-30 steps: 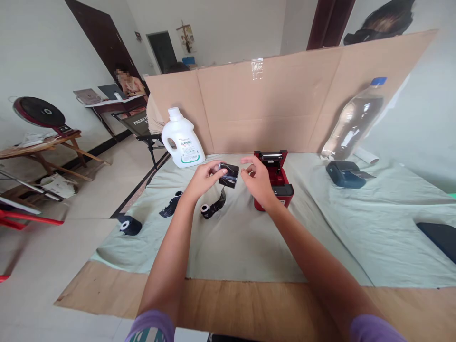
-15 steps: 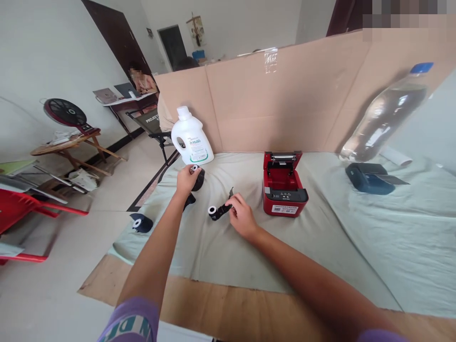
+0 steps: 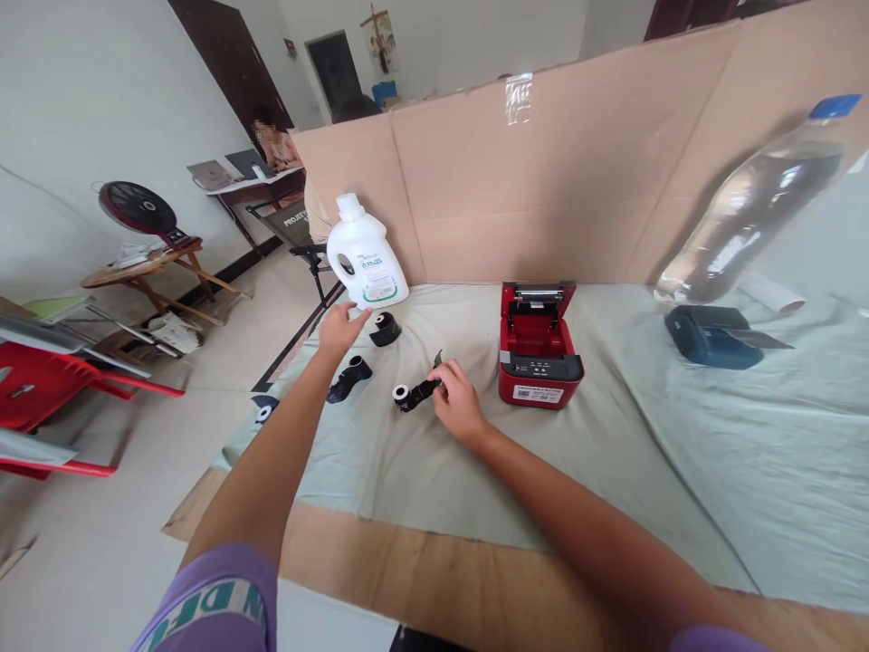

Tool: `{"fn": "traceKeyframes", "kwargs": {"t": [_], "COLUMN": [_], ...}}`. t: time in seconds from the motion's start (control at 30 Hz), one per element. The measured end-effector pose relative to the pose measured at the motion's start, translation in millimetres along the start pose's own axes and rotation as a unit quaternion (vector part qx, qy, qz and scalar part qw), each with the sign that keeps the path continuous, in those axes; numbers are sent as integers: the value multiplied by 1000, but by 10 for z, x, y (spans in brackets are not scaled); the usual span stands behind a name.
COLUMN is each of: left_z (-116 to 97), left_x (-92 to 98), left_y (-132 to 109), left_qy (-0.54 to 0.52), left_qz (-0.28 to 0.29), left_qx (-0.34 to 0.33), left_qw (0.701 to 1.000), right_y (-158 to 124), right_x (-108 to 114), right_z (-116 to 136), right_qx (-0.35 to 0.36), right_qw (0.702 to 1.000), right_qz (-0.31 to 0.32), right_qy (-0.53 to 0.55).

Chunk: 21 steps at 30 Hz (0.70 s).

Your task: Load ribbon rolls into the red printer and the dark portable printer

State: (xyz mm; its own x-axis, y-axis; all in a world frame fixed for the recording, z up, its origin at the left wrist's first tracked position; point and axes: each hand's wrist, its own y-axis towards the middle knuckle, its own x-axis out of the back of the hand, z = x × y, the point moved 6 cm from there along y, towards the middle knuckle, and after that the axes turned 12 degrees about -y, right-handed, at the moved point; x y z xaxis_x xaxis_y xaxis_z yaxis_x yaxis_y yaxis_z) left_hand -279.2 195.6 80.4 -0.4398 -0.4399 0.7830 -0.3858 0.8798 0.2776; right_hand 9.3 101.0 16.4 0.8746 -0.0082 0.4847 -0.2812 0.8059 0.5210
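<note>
My left hand (image 3: 341,328) is open, thumb and fingers apart, just left of an upright black roll with a dark core opening (image 3: 386,330). My right hand (image 3: 460,400) pinches the loose end of a small black roll with a white core (image 3: 402,397), which rests on the cloth. Right of that hand stands a red label printer (image 3: 541,367), its lid raised and its inside visible. Another black roll (image 3: 351,378) lies partly unwound near my left forearm. A further dark roll (image 3: 263,410) is partly hidden behind that arm.
A white detergent jug (image 3: 367,258) stands at the back left, against a cardboard screen (image 3: 468,199). To the right are a large clear bottle (image 3: 753,222) and a dark blue printer (image 3: 712,337). Pale green cloth (image 3: 611,480) covers the wooden table. A person sits far left.
My left hand has let go of the black roll by the jug and drawn back left, its fingers parting. My right hand keeps its pinch. The view has shifted slightly.
</note>
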Motion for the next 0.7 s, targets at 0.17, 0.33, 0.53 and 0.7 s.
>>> {"fn": "traceKeyframes", "kwargs": {"t": [0.17, 0.33, 0.53, 0.7], "left_z": [180, -136, -336, -396], "left_x": [286, 266, -305, -389], "left_y": [-587, -1350, -1850, -1882], "left_qy": [-13, -115, -174, -272], "left_qz": [40, 15, 114, 85], "left_qx": [7, -127, -119, -77], "left_qw": [999, 985, 971, 956], "right_y": [12, 33, 10, 94], "right_x": [2, 49, 150, 323], "right_z": [-15, -84, -114, 30], "right_qx": [-1, -29, -45, -28], "right_qw": [1000, 996, 992, 993], "right_qz": [-16, -56, -98, -86], "right_qy": [15, 55, 64, 69]}}
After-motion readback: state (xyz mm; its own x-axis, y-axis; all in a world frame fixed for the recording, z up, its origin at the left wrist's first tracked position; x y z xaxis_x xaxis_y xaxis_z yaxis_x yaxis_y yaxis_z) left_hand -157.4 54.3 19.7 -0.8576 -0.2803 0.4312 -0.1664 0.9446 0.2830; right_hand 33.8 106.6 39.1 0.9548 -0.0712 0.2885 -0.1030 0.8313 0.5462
